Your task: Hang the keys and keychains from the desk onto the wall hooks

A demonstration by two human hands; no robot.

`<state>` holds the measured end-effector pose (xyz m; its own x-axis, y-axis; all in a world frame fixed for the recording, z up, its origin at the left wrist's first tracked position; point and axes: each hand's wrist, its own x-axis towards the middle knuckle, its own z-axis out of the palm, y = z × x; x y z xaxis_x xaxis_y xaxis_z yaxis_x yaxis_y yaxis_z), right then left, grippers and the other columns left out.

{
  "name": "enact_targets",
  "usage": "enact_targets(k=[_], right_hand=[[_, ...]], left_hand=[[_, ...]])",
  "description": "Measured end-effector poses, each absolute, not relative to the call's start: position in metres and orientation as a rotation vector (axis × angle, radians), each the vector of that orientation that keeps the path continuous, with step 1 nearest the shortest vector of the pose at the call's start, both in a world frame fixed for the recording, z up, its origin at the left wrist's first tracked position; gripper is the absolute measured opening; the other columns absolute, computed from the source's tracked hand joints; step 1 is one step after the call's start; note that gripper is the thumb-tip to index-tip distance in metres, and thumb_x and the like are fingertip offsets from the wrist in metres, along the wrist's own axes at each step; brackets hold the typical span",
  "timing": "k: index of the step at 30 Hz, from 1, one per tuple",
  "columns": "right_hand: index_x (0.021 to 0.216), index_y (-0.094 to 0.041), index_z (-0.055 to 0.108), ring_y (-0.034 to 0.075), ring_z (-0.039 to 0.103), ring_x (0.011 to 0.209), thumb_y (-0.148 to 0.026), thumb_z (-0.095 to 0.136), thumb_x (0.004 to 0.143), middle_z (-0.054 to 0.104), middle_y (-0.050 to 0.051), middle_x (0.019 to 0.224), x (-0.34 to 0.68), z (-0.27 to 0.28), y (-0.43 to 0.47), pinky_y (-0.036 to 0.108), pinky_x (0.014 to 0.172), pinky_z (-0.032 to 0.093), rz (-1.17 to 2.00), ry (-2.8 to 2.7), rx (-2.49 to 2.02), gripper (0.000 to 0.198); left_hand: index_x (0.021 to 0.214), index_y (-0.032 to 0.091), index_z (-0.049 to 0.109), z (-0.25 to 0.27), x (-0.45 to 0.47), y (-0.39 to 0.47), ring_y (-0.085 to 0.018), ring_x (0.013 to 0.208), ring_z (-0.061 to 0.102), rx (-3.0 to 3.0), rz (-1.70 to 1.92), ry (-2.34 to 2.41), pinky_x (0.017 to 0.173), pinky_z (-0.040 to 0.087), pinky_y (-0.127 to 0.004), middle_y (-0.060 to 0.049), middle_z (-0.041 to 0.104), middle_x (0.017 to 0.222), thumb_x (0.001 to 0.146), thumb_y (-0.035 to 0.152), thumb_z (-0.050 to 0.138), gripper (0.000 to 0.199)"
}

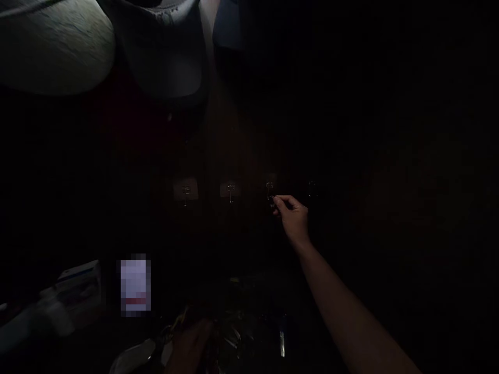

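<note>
My right hand [293, 215] reaches up to a metal hook [269, 186] on the dark wall. Its thumb and fingers are pinched together just under that hook, around something small and dark that I cannot make out. Whether the small thing touches the hook is unclear. Low in the view, my left hand [191, 343] lies in deep shadow among a jumble of small items [234, 337], some of them shiny. Its fingers are too dark to read.
Left along the wall are a hook [231, 189] and another hook [185, 191] on pale backings; a faint hook [312, 188] is farther right. Caps [167, 67] hang above. Below are a box [80, 291], a white bottle [56, 311] and a bright blurred-out rectangle [135, 283].
</note>
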<state>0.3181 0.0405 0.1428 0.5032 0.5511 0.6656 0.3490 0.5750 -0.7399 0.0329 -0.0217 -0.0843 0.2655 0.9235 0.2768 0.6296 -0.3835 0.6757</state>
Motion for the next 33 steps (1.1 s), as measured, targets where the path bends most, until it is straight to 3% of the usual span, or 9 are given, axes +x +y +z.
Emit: enact_targets(k=[8, 16, 25, 33], right_hand=[[0.074, -0.017, 0.065, 0.009, 0.048, 0.046, -0.039, 0.061, 0.072, 0.053, -0.004, 0.052, 0.328, 0.142, 0.052, 0.021, 0.045, 0.039, 0.107, -1.034, -0.977, 0.022], [0.073, -0.017, 0.064, 0.010, 0.050, 0.049, -0.043, 0.061, 0.070, 0.056, -0.003, 0.056, 0.330, 0.141, 0.060, 0.023, 0.048, 0.041, 0.123, -1.073, -1.001, 0.026], [0.078, -0.017, 0.064, 0.010, 0.050, 0.049, -0.042, 0.060, 0.071, 0.052, -0.005, 0.052, 0.329, 0.121, 0.067, 0.022, 0.047, 0.040, 0.245, -1.074, -1.040, 0.026], [0.097, -0.018, 0.064, 0.010, 0.056, 0.056, -0.041, 0.059, 0.071, 0.067, 0.005, 0.088, 0.329, 0.101, 0.064, 0.022, 0.048, 0.042, 0.295, -1.059, -1.015, 0.035]], left_hand=[[0.106, 0.031, 0.065, -0.094, 0.029, -0.024, -0.023, 0.107, 0.059, 2.247, 0.951, 1.335, 0.097, 0.042, -0.033, 0.000, 0.069, 0.109, 0.076, 0.057, 0.050, 0.043], [0.098, 0.033, 0.069, -0.087, 0.033, -0.023, -0.028, 0.105, 0.059, 2.113, 0.903, 1.411, 0.096, 0.043, -0.035, 0.001, 0.070, 0.108, 0.065, 0.060, 0.057, 0.044], [0.094, 0.031, 0.069, -0.075, 0.036, -0.030, -0.027, 0.106, 0.058, 2.045, 0.903, 1.415, 0.094, 0.044, -0.033, -0.002, 0.071, 0.103, 0.068, 0.060, 0.054, 0.042], [0.089, 0.028, 0.071, -0.055, 0.047, -0.025, -0.022, 0.100, 0.062, 1.911, 0.836, 1.467, 0.093, 0.043, -0.030, 0.002, 0.072, 0.099, 0.084, 0.043, 0.039, 0.036]])
